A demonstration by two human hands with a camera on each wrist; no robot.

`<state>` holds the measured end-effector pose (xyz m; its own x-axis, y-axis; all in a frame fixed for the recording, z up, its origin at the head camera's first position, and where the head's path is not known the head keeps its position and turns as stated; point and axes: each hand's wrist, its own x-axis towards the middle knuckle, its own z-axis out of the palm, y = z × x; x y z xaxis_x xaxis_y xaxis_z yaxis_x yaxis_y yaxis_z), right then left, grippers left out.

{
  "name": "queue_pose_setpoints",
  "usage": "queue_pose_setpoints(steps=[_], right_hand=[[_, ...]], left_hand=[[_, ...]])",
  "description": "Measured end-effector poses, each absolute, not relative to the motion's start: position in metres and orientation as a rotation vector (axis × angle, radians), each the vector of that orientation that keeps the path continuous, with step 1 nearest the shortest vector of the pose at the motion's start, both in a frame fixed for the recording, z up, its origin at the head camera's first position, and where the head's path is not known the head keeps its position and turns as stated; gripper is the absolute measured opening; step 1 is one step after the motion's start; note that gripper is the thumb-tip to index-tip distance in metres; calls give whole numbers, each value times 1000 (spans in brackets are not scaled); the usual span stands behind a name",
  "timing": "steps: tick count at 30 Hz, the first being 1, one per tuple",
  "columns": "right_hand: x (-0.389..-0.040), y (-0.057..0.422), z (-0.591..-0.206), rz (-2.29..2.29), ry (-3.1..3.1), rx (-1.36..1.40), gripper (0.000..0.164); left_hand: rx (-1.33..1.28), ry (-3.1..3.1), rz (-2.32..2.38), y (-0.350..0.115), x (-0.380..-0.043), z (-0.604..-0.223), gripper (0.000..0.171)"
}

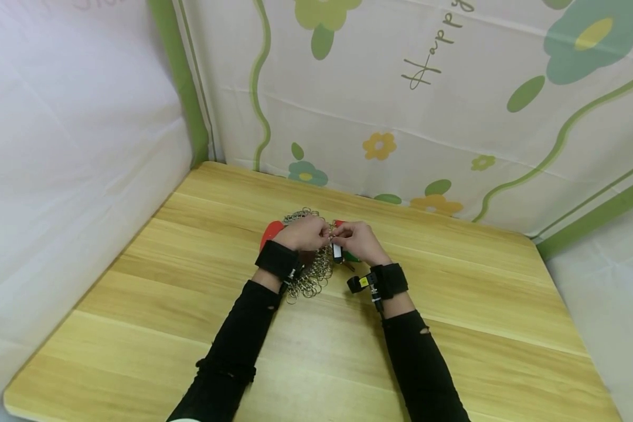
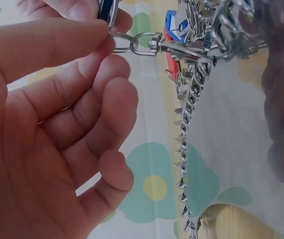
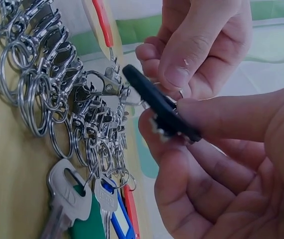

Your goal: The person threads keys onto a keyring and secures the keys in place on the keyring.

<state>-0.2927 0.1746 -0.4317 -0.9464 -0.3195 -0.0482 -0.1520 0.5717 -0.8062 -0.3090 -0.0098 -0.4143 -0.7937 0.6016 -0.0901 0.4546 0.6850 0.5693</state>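
Many small metal clips with split rings [image 1: 311,284] stand in a curved row around a shiny surface [image 2: 241,129]. My left hand [image 1: 303,233] reaches over it, thumb and forefinger pinching a metal ring [image 2: 122,44] joined to a swivel clip [image 2: 154,44]. Close beside it, my right hand [image 1: 361,240] pinches a black key tag [image 3: 154,97] with a white label between thumb and fingers. Its other fingers curl loosely below. Fingertips of both hands nearly meet at the ring, and they partly hide it.
Keys [image 3: 70,191] on rings lie by a green tag [image 3: 89,216], a blue tag [image 3: 124,219] and a red one. A red piece [image 1: 271,232] shows left of the left hand. The wooden table [image 1: 163,281] ends at printed cloth walls [image 1: 337,117].
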Motion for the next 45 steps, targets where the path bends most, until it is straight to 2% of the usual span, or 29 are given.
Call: queue_pose_setpoints(steps=[17,26,40,45], right_hand=[[-292,173,-430,-1320,2619,-394,5],[-293,173,-433,-1332,2642,-373,5],[-291,174,-431,-1350,2609,-400,4],[-291,173,-431,-1348,2626,-389,5]], left_hand=[[840,2636,778,-9,-310,-416,36],[851,2619,774,-10,-310,-416,28],[863,2622,769,-9,-310,-416,33],[854,2622,756,-9,-310,-417,24]])
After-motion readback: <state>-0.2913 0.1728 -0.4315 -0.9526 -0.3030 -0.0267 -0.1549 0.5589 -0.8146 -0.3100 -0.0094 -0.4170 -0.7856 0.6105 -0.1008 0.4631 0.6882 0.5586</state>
